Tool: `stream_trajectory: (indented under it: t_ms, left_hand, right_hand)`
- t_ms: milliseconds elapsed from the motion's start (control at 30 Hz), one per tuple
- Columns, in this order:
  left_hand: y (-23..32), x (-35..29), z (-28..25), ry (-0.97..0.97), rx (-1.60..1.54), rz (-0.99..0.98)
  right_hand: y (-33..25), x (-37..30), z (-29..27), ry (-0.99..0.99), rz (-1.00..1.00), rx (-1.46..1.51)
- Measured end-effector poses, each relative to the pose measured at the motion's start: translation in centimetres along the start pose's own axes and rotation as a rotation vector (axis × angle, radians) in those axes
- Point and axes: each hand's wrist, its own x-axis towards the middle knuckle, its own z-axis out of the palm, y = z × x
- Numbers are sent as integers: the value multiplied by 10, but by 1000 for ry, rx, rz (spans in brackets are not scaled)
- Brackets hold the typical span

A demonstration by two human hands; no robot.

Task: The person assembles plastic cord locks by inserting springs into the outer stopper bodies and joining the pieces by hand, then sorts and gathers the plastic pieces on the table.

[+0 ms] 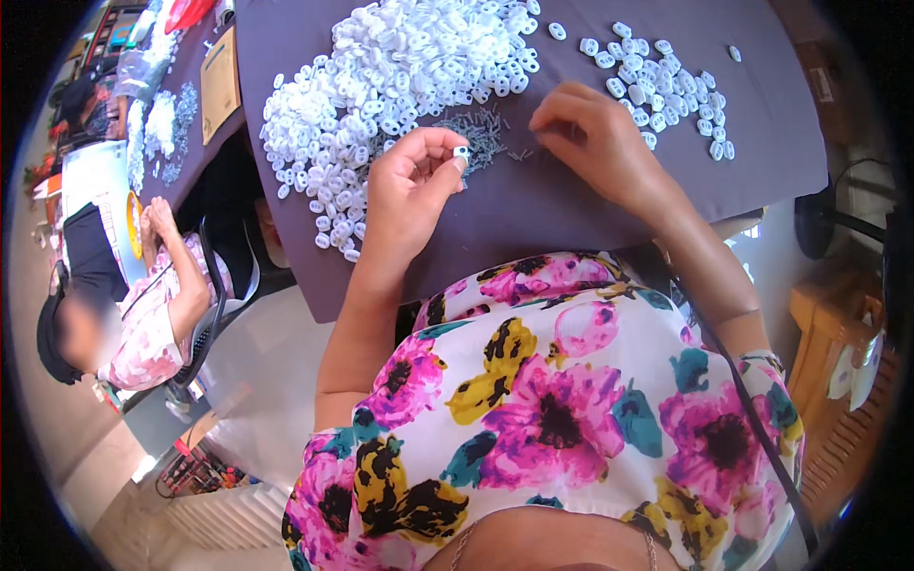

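My left hand [407, 190] pinches a small white plastic bead [461, 152] with two dark holes between thumb and forefinger. To its right, my right hand [605, 138] hangs over the table with curled fingertips drawn together. Whatever is in that pinch, if anything, is too small to make out. Between the hands lies a pile of tiny grey springs [484, 131], partly behind my left fingers. A big heap of white two-holed beads [419, 52] spreads beyond and left of my left hand. A smaller group of beads [666, 86] lies beyond my right hand.
The dark cloth-covered table [447, 257] has its near edge close to my body. At the left, another person [157, 305] sits at a second table holding white pieces, clear bags and a brown clipboard [220, 86]. A wooden cabinet [828, 333] stands at the right.
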Motion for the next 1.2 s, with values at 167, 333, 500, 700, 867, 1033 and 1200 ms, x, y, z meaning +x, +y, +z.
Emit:
stream_trajectory:
  t_ms: [167,333,500,700,867,1033,1200]
  left_hand:
    - [3,-3,-1,-39,-73,-58]
    - [4,-6,2,-51,-103,-50]
    - [0,-12,4,-64,-111,-74]
    - [0,-7,10,-91,-134,-65]
    - [-4,-8,10,-79,-130,-61]
    - [0,-11,13,-100,-156,-74]
    - [7,-10,16,-103,-241,-23]
  right_hand:
    - [0,-4,8,-127,-192,-263]
    - [2,-1,10,-141,-189,-339]
    - [-7,-5,2,-152,-40,-9]
    - [-4,-5,8,-97,-20,128]
    - [-14,-8,3,-178,228,329]
    - [-20,-5,6,-255,315,666]
    - [-26,-5,12,-195,283,888]
